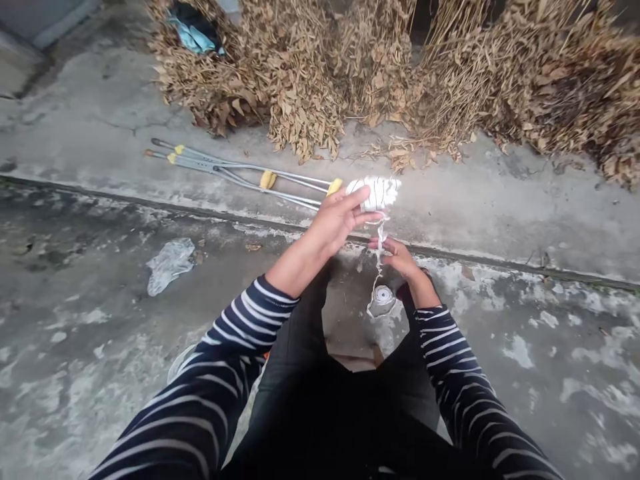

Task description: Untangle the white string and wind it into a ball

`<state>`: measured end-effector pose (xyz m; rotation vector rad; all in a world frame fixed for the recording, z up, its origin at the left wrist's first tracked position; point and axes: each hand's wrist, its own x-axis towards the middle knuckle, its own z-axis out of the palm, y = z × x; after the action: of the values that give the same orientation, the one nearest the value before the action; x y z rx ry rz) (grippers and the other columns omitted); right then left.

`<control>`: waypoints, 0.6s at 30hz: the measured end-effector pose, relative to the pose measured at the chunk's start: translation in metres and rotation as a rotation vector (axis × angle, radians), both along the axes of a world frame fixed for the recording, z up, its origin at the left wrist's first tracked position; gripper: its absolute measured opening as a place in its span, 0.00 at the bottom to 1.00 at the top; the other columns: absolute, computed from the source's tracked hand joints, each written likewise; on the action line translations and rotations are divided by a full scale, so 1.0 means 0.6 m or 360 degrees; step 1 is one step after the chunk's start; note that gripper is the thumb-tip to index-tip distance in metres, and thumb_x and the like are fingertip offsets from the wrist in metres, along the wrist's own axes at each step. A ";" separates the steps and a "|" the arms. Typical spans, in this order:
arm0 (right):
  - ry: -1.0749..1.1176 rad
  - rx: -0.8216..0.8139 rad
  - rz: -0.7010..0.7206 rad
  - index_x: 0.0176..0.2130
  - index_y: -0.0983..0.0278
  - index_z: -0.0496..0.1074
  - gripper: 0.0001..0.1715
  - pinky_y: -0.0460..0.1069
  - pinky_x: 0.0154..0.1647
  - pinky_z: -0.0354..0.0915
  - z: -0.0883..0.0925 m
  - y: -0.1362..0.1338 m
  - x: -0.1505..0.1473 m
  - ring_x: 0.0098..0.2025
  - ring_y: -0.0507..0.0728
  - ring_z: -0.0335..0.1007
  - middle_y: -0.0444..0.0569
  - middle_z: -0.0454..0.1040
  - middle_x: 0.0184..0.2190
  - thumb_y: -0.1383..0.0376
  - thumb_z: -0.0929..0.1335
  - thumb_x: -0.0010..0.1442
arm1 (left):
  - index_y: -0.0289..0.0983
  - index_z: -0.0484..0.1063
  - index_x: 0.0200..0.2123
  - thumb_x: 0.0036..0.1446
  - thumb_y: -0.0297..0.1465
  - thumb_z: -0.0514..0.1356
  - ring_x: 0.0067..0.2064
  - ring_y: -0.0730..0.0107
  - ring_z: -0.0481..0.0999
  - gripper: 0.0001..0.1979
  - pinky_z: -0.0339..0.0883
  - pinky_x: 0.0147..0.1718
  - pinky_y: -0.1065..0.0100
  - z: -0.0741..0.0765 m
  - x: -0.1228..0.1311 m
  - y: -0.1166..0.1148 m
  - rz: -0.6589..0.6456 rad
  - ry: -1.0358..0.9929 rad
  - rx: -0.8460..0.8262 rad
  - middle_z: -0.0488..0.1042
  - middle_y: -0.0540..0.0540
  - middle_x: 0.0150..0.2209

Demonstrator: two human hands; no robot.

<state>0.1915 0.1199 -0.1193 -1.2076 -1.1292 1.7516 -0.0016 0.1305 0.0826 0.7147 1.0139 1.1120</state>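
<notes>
My left hand [345,213] is closed around a white bundle [380,192] crossed by thin dark lines; whether it is cloth or cord I cannot make out. From its lower side a twisted white strip [381,235] hangs down. My right hand [400,259] is lower and to the right, its fingers and thumb closed about this strip. Below, the strip thins and runs to a round white roll [383,295] on the ground between my legs. Just left of the bundle are the yellow-padded ends of two metal crutches [240,175], which lie on the concrete, partly covered by my left hand.
Dry brown plant stalks [305,73] are heaped along the far side, with a dark and light-blue cloth [197,37] on top. A crumpled clear plastic bag [171,265] lies at left. A low concrete edge [500,263] crosses the ground.
</notes>
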 end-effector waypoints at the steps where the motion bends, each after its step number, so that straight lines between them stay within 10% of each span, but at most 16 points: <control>1: -0.0010 0.0014 0.0071 0.46 0.57 0.81 0.35 0.51 0.51 0.70 0.017 -0.019 0.001 0.55 0.61 0.76 0.45 0.85 0.42 0.76 0.69 0.37 | 0.36 0.75 0.55 0.61 0.37 0.68 0.54 0.54 0.81 0.21 0.77 0.55 0.55 0.013 -0.001 -0.004 -0.0023 -0.0008 0.0065 0.80 0.38 0.52; 10: -0.0114 0.0017 0.0143 0.46 0.61 0.78 0.31 0.54 0.47 0.70 0.051 -0.174 0.023 0.42 0.58 0.78 0.45 0.81 0.35 0.69 0.75 0.38 | 0.33 0.74 0.52 0.71 0.34 0.59 0.60 0.61 0.75 0.12 0.69 0.65 0.52 0.095 -0.050 0.000 -0.0115 -0.0145 0.0448 0.82 0.45 0.49; 18: -0.0353 -0.0027 0.0217 0.38 0.64 0.79 0.25 0.54 0.44 0.70 0.051 -0.245 0.035 0.33 0.55 0.75 0.45 0.79 0.29 0.67 0.79 0.35 | 0.35 0.69 0.50 0.74 0.31 0.55 0.43 0.76 0.77 0.08 0.75 0.57 0.61 0.149 -0.099 0.049 -0.0065 -0.0087 0.0578 0.83 0.53 0.37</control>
<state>0.2124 -0.0269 -0.0889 -1.3906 -1.3556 1.7618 -0.0612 0.1597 0.1720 0.9846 0.7541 1.2882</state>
